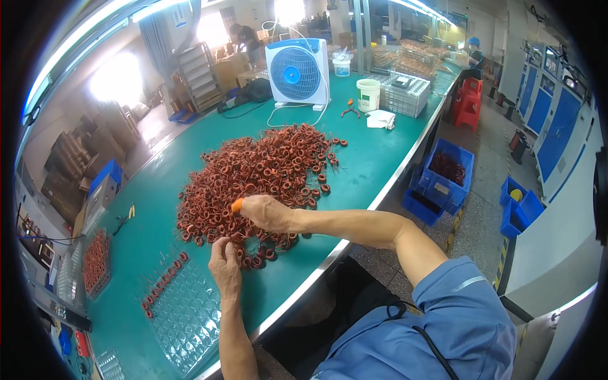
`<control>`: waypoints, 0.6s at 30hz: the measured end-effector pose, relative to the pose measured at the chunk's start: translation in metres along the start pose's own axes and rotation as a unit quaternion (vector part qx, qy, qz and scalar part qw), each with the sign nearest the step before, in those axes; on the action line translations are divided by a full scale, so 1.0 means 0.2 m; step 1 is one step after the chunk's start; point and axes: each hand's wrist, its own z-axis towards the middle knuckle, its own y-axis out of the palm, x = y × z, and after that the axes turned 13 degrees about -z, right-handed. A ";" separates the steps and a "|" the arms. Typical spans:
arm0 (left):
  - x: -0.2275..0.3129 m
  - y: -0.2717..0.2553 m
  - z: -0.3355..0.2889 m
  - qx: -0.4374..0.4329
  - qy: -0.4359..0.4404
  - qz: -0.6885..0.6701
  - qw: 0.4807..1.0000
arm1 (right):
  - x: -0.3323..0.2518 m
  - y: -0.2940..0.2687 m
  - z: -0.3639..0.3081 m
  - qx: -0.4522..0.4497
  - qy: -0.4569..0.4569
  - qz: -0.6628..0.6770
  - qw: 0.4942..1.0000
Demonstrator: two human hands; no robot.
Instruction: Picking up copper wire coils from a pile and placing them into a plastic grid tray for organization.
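Stretches the right arm inward, bent at the elbow, with the right hand back-up, curled into a loose fist. Holds the left forearm steeply from below, with the left hand nearby, its fingers bent.

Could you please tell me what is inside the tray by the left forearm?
A row of wound ring coils lines the upper-left edge of the clear blister tray; whatever lies beneath them is covered.

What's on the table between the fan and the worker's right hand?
In the head view, a heap of reddish-brown rings lies between the fan and the right hand, with a white cord close to the fan.
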 end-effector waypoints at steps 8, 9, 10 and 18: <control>0.02 0.02 0.02 -0.031 -0.009 -0.186 0.982 | -0.15 0.05 0.10 0.067 0.036 0.062 0.995; 0.02 0.02 0.02 -0.040 -0.028 -0.218 0.975 | -0.18 0.06 0.09 0.052 0.037 0.073 0.995; 0.02 0.03 0.02 -0.049 -0.047 -0.250 0.966 | -0.19 0.07 0.09 0.032 0.004 0.039 0.999; 0.00 -0.06 0.03 -0.072 -0.033 -0.315 0.946 | -0.30 0.07 0.10 -0.037 0.177 0.216 0.960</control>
